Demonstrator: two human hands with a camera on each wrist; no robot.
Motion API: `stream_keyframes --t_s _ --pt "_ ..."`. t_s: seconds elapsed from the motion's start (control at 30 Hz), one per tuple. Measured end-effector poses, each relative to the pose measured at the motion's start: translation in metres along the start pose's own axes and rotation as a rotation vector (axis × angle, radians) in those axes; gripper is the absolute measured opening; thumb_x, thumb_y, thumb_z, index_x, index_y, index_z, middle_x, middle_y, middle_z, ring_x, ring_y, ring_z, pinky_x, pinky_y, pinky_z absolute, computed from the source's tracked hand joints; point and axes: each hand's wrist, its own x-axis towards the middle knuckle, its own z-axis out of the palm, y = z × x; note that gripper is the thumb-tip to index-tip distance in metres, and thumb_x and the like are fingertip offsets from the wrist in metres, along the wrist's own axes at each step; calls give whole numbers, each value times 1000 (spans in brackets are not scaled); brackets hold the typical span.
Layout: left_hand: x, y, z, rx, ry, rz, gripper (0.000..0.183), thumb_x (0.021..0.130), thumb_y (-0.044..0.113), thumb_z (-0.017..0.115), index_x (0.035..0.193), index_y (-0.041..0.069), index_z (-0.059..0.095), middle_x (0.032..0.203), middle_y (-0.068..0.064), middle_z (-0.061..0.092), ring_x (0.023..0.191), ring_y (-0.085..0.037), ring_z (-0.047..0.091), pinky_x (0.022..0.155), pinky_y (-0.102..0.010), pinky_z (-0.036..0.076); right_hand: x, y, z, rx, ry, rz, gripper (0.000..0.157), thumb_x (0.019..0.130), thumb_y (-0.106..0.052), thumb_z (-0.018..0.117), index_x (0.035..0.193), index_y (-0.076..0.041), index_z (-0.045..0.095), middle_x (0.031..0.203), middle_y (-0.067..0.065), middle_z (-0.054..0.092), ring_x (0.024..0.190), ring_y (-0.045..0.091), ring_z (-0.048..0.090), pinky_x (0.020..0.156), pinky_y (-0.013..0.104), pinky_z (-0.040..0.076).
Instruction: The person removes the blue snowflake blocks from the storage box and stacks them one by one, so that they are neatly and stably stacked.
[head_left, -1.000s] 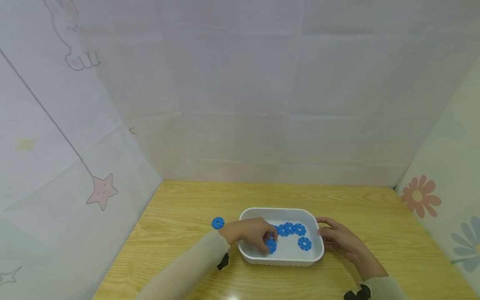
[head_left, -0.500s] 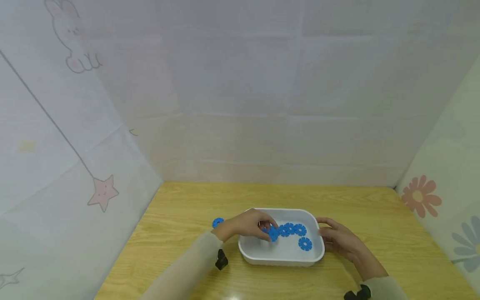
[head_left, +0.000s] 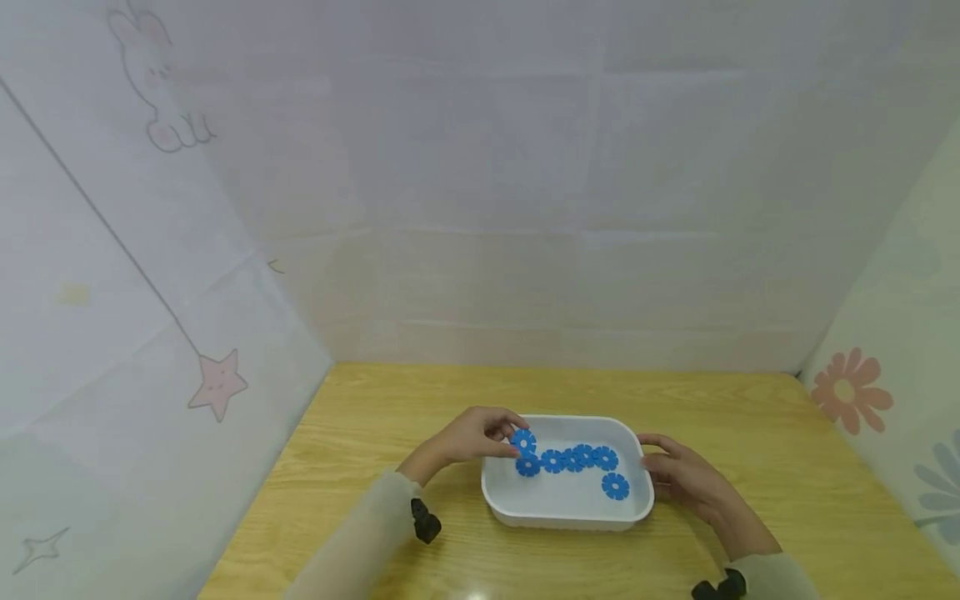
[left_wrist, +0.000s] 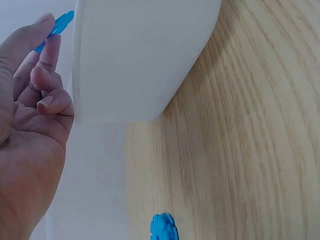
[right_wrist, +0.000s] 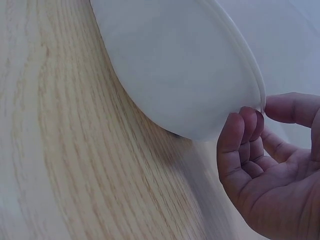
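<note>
Blue discs (left_wrist: 164, 229) lie on the table (left_wrist: 235, 160) (left wrist view only).

Pale beige left sleeve (head_left: 358, 537), matching right sleeve (head_left: 776, 577), small black device (head_left: 426, 522) at each wrist

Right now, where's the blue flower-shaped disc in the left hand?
In the head view, the blue flower-shaped disc is pinched by the left hand at the left end of the white plastic tray, beside another blue disc.
</note>
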Motion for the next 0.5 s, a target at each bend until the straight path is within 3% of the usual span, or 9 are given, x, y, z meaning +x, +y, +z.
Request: stream_keyframes --t_s 0.27,0.5 --pt "-18 -15 -13 -159 99 -88 40 85 30 84 122 21 72 97 -1 68 82 -14 58 67 -25 48 1 1 1 0 16 8 62 97 -19 67 151 -3 40 128 17 63 101 25 65 85 39 57" --pt "-35 -29 -28 -261 154 -121 44 88 26 81 129 16 68 99 -3 70 85 -15 64 74 -37 53 2 1 -2 -6 9 17 63 98 -19 66 152 -4 38 132 19 60 102 26 65 86 40 56"
